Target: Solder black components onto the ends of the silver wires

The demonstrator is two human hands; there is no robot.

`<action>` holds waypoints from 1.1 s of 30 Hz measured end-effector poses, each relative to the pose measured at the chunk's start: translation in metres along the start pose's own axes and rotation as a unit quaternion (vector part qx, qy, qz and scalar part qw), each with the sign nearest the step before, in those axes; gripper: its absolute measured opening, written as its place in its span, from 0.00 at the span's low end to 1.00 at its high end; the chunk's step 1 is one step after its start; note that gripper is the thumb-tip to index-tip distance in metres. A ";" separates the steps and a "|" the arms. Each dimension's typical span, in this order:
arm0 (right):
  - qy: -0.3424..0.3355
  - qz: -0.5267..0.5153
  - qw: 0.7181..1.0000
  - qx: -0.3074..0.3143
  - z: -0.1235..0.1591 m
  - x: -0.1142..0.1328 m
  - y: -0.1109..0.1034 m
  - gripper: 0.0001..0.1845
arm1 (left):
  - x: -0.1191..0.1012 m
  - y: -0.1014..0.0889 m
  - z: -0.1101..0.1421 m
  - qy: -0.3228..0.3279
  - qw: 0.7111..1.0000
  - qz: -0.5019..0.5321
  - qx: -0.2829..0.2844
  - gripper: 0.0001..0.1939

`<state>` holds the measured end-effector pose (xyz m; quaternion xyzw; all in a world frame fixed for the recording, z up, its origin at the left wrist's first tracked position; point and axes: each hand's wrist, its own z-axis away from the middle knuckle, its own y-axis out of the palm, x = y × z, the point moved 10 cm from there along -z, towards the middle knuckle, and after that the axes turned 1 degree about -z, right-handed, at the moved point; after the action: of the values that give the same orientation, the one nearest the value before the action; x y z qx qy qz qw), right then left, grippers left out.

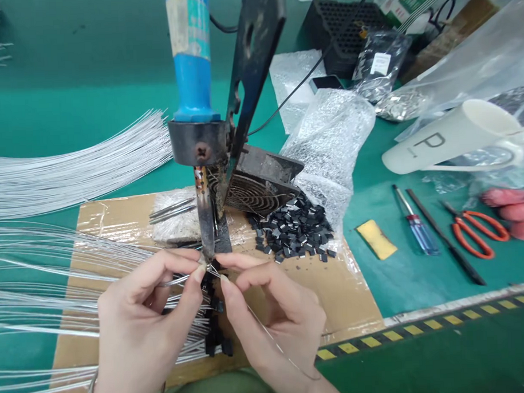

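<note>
A blue-handled soldering iron (192,84) hangs tip down in a black clamp (197,142) on a metal bracket (257,59). Just under its tip, my left hand (141,315) pinches thin grey wires (179,279) between thumb and index finger. My right hand (274,299) is closed at the same spot, pinching a thin solder wire (273,337) that trails back across the palm and wrist. The fingertips of both hands almost meet at the iron's tip. Whatever small part lies between them is mostly hidden. Black connectors (213,330) lie in a row beneath the hands.
Loose black connectors (295,230) are heaped beside a small fan (261,185) on the cardboard (343,297). A bundle of grey wires (72,174) lies left. To the right are a yellow sponge (376,239), a screwdriver (418,225), orange-handled pliers (476,229) and a white mug (453,138).
</note>
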<state>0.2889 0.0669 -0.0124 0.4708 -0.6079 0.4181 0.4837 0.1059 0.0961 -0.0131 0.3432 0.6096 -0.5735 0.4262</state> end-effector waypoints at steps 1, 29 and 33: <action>0.001 0.002 1.000 0.002 0.000 0.000 0.000 0.11 | 0.000 0.000 0.000 -0.001 1.000 0.003 0.001 0.06; 0.109 -0.120 0.951 -0.262 0.018 -0.093 -0.132 0.27 | 0.017 -0.085 -0.113 0.168 0.867 -0.469 -0.005 0.23; 0.094 -0.091 0.961 -0.243 0.014 -0.088 -0.125 0.24 | 0.037 -0.072 -0.158 0.156 0.865 -0.475 0.043 0.26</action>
<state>0.4158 0.0428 -0.0946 0.3503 -0.5977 0.2544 0.6748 0.0056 0.2425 -0.0205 0.1148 0.7322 -0.6712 -0.0140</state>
